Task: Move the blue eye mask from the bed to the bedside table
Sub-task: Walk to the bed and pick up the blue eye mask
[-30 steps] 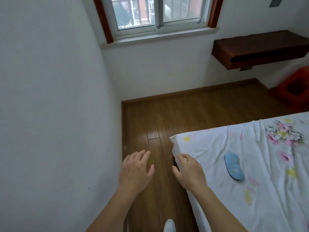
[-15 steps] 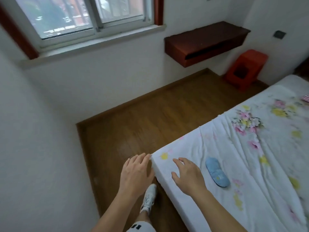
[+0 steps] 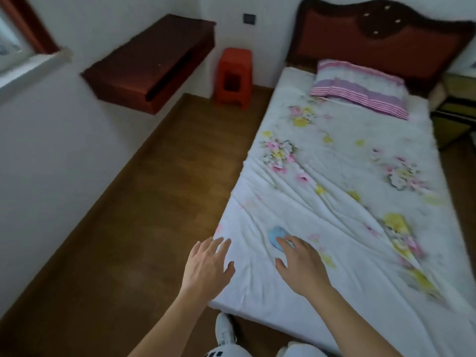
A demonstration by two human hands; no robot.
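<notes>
We find no readable writing or brand anywhere; the frame is motion-blurred. The small light-blue fabric eye mask (image 3: 276,237) lies on the white flower-printed bed sheet (image 3: 334,191), near the bed's foot corner. Our right hand (image 3: 301,264) reaches palm-down with fingers spread apart, its fingertips (image 3: 279,239) over the mask's near part; we cannot tell whether they touch it. Our left hand (image 3: 206,266) hovers spread and empty at the mattress edge.
</notes>
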